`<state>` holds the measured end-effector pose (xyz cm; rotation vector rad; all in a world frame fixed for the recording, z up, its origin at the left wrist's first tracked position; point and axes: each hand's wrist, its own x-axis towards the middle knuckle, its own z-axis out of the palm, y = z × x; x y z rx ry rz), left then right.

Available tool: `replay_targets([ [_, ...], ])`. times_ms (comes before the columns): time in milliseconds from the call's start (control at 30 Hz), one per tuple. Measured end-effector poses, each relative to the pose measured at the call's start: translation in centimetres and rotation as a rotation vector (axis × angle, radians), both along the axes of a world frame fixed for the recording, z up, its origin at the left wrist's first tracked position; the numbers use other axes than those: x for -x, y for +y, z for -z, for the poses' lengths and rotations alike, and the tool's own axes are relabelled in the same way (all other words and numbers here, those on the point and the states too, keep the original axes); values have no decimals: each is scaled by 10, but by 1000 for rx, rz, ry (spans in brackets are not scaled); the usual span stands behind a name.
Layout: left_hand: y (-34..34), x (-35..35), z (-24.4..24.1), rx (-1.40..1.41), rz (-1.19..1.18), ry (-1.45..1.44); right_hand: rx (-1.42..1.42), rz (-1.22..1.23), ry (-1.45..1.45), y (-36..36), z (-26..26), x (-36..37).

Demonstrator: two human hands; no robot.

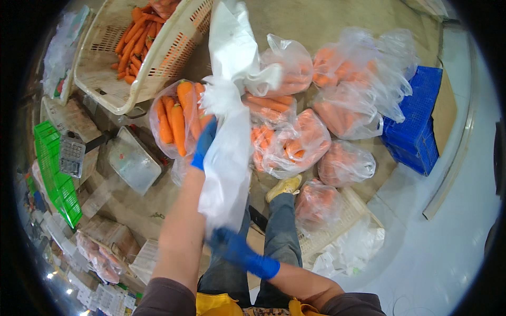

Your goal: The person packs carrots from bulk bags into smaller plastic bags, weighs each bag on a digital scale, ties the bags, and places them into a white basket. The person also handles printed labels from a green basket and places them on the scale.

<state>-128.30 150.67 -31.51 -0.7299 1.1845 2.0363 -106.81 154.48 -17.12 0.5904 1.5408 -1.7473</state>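
Note:
A long white plastic bag [227, 158], blurred in places, stretches up the middle of the view. My left hand [204, 144], in a blue glove, is at the bag's left side, its fingers partly hidden by the plastic, beside a clear bag of large carrots [172, 118]. Lower down, my right hand [231, 247], also gloved in blue, is closed on the bag's bottom end. To the right of the white bag, several clear bags of carrots [304, 138] sit on the floor.
A cream plastic crate [134, 93] with loose carrots stands at upper left, a weighing scale's metal tray [136, 162] below it. Blue crate [415, 114] stands at right. Another cream crate [344, 221] with crumpled plastic bags lies right of my legs. A green crate [59, 173] is far left.

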Motion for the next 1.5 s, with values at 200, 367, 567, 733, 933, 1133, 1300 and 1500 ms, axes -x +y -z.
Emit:
replay_targets([
  [200,-20,37,18,-46,-27,-24,410,-375,-92,41,-13,-63],
  [367,-31,25,32,194,-113,26,510,-692,-210,79,-48,-42],
  [567,-48,121,-14,250,125,326,227,-146,-279,87,-50,-153],
  [733,-23,31,-58,345,441,75,-546,650,-298,119,-45,-130],
  [933,-23,-184,-113,-212,979,-321,-168,328,-91,52,-40,-105],
  [1133,-57,-233,-66,-189,48,-217,151,620,-274,104,-6,-125],
  [1300,-54,-213,-100,-327,105,-473,-603,963,40,199,36,-89],
  [1500,-63,-211,-114,-358,81,-523,26,260,-137,190,61,-33],
])
